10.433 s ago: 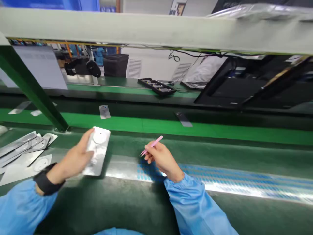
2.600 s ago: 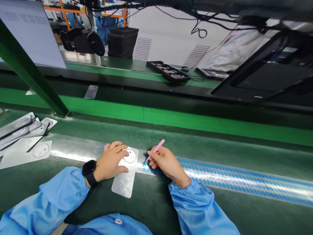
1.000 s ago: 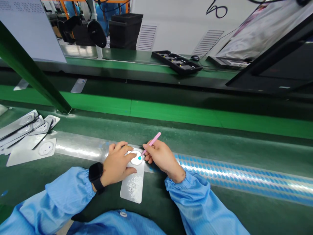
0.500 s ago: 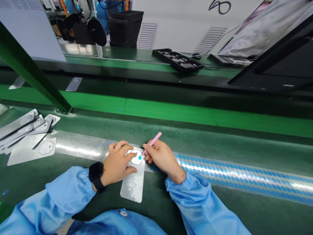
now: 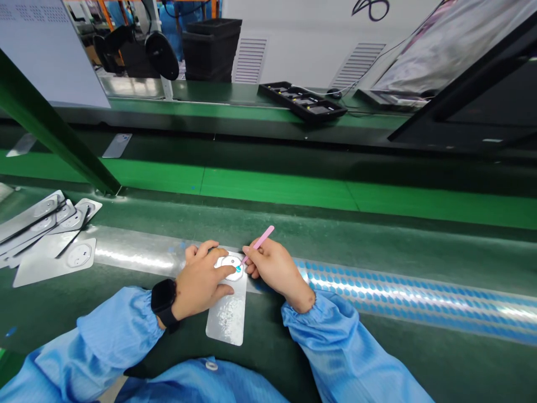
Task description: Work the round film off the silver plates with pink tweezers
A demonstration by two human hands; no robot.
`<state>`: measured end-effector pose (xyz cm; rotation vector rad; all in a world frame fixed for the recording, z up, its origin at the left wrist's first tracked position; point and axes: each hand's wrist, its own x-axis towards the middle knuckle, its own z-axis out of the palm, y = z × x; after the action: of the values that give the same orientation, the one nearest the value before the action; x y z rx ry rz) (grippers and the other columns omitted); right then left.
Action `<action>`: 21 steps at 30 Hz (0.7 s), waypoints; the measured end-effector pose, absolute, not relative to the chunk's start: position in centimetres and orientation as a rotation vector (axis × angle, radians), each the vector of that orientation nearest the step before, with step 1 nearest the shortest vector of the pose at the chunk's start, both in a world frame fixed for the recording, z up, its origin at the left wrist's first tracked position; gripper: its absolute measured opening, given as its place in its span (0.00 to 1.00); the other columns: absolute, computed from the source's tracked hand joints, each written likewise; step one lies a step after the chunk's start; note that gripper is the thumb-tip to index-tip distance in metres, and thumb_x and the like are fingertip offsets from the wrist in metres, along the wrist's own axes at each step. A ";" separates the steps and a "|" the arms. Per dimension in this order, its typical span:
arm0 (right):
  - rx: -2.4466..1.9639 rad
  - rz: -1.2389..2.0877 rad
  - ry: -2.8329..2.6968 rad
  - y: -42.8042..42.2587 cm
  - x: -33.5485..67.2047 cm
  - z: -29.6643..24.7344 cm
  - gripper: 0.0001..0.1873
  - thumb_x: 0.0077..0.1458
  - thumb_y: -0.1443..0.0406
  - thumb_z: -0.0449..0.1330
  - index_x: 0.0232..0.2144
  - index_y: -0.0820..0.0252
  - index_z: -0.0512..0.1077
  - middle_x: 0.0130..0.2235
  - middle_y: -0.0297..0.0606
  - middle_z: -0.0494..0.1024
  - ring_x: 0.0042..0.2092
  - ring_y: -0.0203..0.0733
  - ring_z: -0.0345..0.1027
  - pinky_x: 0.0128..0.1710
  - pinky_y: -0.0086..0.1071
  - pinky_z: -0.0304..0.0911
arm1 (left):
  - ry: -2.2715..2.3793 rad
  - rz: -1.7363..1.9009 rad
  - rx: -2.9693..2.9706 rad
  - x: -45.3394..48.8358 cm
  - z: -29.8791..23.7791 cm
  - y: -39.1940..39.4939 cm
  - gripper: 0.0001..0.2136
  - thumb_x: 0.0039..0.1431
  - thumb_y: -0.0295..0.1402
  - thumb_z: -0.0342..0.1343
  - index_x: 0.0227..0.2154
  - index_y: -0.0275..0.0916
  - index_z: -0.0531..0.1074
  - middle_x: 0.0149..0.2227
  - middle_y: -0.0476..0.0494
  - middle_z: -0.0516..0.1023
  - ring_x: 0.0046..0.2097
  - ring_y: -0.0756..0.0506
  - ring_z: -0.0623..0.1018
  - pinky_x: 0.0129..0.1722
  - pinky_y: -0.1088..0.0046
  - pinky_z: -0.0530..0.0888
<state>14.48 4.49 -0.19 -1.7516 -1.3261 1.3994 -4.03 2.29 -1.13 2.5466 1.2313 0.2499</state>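
Note:
A flat silvery metal plate (image 5: 226,324) with rounded corners lies before me on the green bench. Near its far end is a round recess, and at the recess's right side sits a small blue dot (image 5: 238,268). My left hand (image 5: 202,282) rests over the plate's left edge with fingers apart, the index fingertip close to the dot. Pinched in my right hand (image 5: 272,268) are pink tweezers (image 5: 264,236), slanting down so that their tip reaches the blue dot. Whether the tip grips the dot, I cannot tell.
A clear strip with rows of blue dots (image 5: 377,288) stretches right along the bench. Several similar plates (image 5: 46,224) overlap at the left. Beyond runs a green conveyor belt (image 5: 268,187) carrying plates (image 5: 117,145). A green post (image 5: 62,129) slants at the left; a black tray (image 5: 302,102) stands behind.
The plates on the conveyor belt have shifted left. The tweezers' tip has moved slightly left and down at the blue dot, which now looks partly covered. My left hand has barely moved.

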 end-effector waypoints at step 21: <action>-1.498 1.590 -0.925 5.3 15.0 -0.6 0.11 0.54 0.69 0.57 0.20 0.62 0.66 0.13 0.30 0.70 0.14 0.30 0.63 0.13 0.21 0.60 | 1.322 0.006 2.650 -2.7 0.7 1.9 0.13 0.54 0.37 0.61 0.44 0.49 0.73 0.51 0.41 0.71 0.55 0.33 0.62 0.43 0.53 0.61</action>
<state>15.04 5.30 -0.59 -1.4979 -0.9245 1.5899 -2.72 1.87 0.69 2.6497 1.3222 0.0059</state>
